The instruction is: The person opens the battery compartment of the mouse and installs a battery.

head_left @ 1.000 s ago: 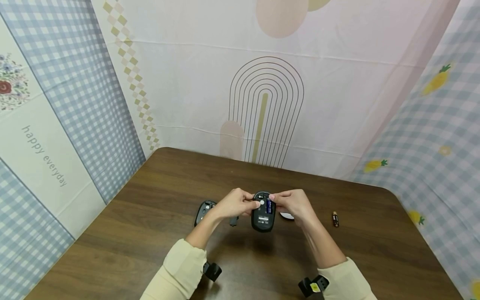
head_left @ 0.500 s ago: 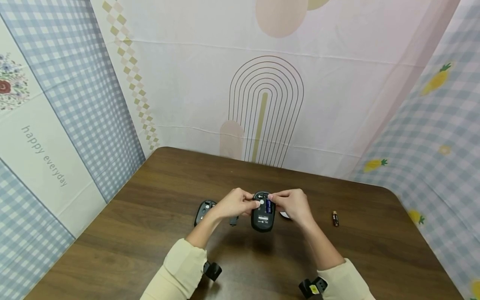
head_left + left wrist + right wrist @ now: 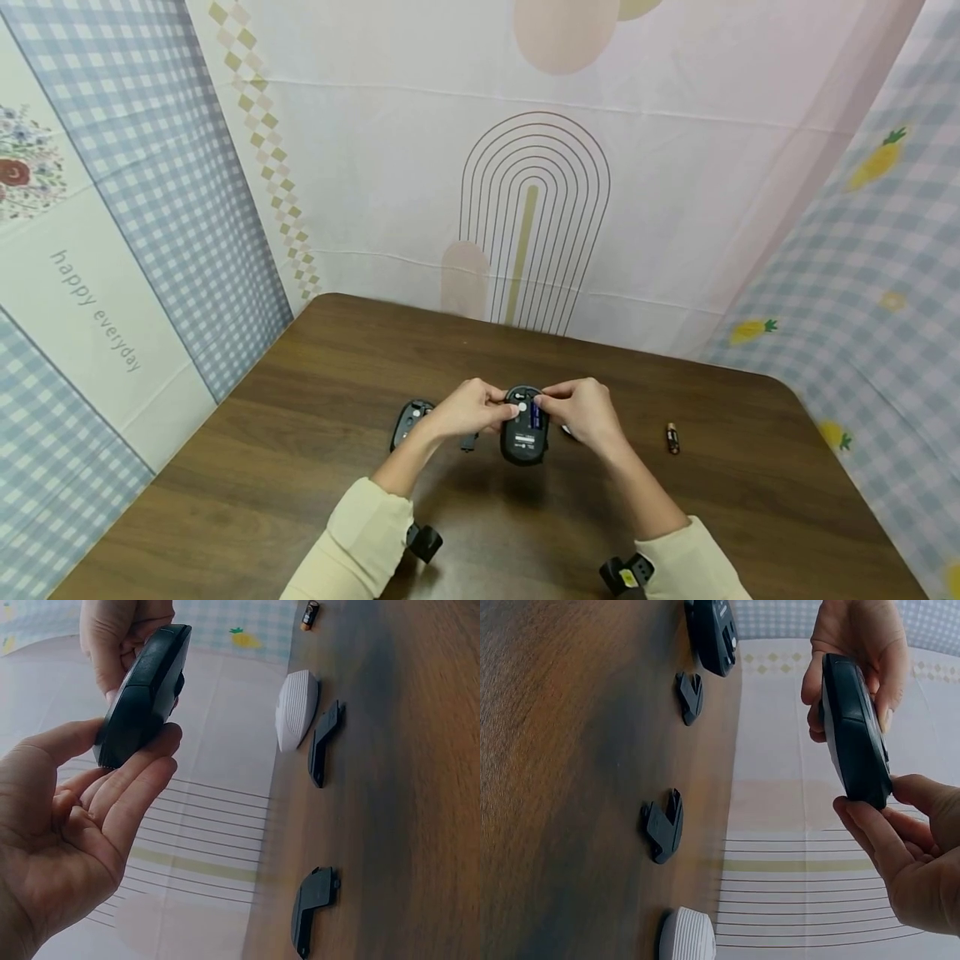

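A black computer mouse [image 3: 522, 448] is held up over the table with its underside toward the head camera. In its uncovered slot lies a dark blue battery [image 3: 536, 417]. My left hand [image 3: 471, 408] pinches the mouse's left edge, its thumb on the underside near a white round spot. The right hand [image 3: 587, 410] grips the opposite edge, with the thumb over the upper end of the battery. In the left wrist view the mouse [image 3: 142, 701] appears side-on, fingers [image 3: 139, 795] behind it. The right wrist view also shows the mouse [image 3: 855, 739] between both hands.
Left on the wooden table [image 3: 300, 517] lies a second black mouse [image 3: 407, 422], underside up. Two black covers [image 3: 322, 746] [image 3: 688, 697] and a white ribbed object [image 3: 297, 710] lie near the hands. A loose battery [image 3: 672, 438] is at the right.
My right thumb has slid slightly down along the battery, and the right hand has shifted a little left. The mouse has tilted slightly; the left hand keeps its grip.
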### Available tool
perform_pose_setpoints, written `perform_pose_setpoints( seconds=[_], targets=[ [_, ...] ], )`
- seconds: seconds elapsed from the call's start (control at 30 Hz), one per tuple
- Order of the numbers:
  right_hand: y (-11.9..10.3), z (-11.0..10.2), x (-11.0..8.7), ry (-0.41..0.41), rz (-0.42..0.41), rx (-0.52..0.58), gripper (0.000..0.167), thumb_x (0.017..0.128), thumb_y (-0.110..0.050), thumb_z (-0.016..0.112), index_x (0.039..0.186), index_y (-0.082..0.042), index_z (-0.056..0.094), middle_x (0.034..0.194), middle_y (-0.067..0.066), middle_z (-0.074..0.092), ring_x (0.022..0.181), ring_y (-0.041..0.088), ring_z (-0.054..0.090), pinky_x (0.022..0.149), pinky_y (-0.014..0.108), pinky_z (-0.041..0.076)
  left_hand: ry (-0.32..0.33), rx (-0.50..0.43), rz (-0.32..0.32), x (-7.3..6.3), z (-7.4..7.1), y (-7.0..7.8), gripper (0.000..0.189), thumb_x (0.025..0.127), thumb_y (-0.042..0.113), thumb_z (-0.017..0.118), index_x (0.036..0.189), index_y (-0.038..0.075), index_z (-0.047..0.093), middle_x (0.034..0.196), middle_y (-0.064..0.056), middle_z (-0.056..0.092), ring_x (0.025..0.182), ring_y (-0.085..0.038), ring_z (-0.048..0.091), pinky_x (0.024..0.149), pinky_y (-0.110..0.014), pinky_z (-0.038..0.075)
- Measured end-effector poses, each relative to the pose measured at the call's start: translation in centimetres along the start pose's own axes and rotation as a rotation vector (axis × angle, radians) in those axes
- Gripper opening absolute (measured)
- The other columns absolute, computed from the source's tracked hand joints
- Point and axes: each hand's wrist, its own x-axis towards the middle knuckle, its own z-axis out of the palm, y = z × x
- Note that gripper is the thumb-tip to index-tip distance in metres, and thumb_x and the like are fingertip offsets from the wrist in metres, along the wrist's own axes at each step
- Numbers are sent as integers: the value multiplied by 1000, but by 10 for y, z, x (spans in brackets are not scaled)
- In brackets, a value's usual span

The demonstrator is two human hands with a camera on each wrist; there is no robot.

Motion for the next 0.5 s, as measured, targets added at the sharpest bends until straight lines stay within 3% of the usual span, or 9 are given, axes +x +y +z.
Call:
perform_pose_setpoints(
  seconds=[0.17,0.33,0.5],
  targets=[
    [3,2,1,-23,40,4,19,78,-18,73,87,-2,74,68,6,68,57,16,62,44,24,41,3,68,-18,-1,-1,-1,28,89,11,60,109,-7,64,87,-13,68,70,-19,67,63,-31,54],
    [10,5,3,-80,124,131,19,79,-14,72,89,3,72,79,13,68,65,22,67,48,24,48,-4,123,-27,0,-3,-3,31,90,14,60,112,-8,62,83,-11,68,72,-22,66,66,-38,54],
    [20,13,8,-90,186,240,19,78,-8,72,88,8,71,88,15,59,66,22,67,58,31,54,64,140,-40,-2,-7,-5,40,92,17,58,121,-11,54,93,-16,68,80,-25,67,70,-38,54]
  ],
)
